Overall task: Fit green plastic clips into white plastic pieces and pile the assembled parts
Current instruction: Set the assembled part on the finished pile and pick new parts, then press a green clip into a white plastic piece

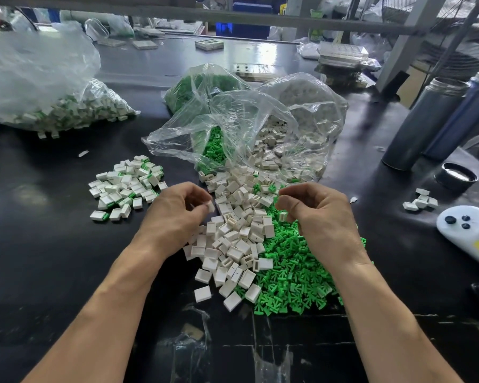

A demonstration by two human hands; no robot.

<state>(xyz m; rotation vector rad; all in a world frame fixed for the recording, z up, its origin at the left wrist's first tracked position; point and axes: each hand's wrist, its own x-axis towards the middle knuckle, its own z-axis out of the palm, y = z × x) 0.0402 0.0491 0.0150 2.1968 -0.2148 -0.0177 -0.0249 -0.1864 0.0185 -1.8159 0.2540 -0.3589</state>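
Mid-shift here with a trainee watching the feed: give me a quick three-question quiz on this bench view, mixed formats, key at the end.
1. True or false: the pile of assembled parts lies to the left of the left hand.
2. Multiple choice: the loose green clips lie mostly under which hand? A) left B) right hand C) neither
3. Fill in: the left hand pinches a ____ piece.

Key: 1 true; 2 B; 3 white.

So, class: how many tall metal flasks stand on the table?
2: a grey flask at the right edge, and a blue flask just behind it, touching or nearly so, partly cut off by the frame.
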